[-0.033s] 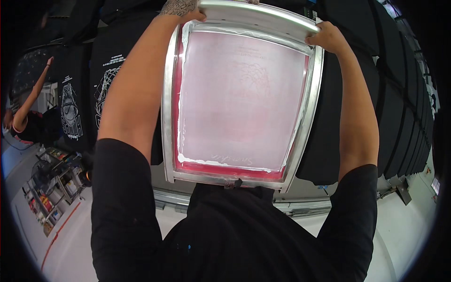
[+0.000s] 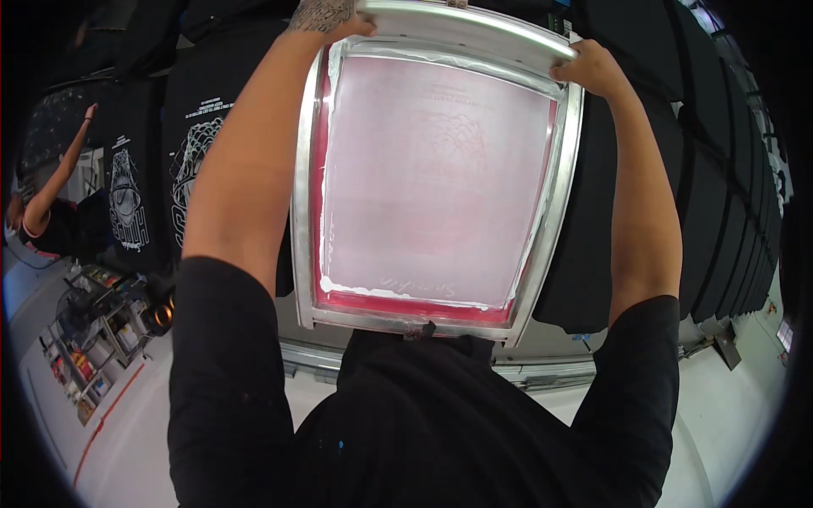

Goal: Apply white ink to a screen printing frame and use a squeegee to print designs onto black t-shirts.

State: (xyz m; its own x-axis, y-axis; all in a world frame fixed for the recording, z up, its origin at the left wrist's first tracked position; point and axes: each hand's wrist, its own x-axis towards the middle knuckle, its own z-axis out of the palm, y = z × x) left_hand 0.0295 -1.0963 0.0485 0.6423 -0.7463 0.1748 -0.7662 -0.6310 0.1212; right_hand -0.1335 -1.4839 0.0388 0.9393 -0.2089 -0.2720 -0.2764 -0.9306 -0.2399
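Note:
In the head view a printing screen (image 2: 432, 186) lies in front of me: pale pink mesh with a faint reversed design, smeared white along its edges, inside a silver metal frame with red borders. A silver bar (image 2: 466, 24) runs across its far end. My left hand (image 2: 343, 24), tattooed at the wrist, is closed on the bar’s left end, with most fingers hidden behind it. My right hand (image 2: 593, 68) grips the right end with curled fingers, beside the frame’s corner. The screen’s near edge is close to my black-shirted body.
Black shirts on boards (image 2: 644, 212) stand on both sides; those at left (image 2: 127, 195) bear white prints. A co-worker (image 2: 55, 220) at far left has one arm raised. A cart of supplies (image 2: 93, 347) and a fan are lower left. A metal rail (image 2: 550, 374) runs below the screen.
My left forearm and sleeve have shifted very slightly to the right. Both hands stay on the bar, and the screen looks unmoved.

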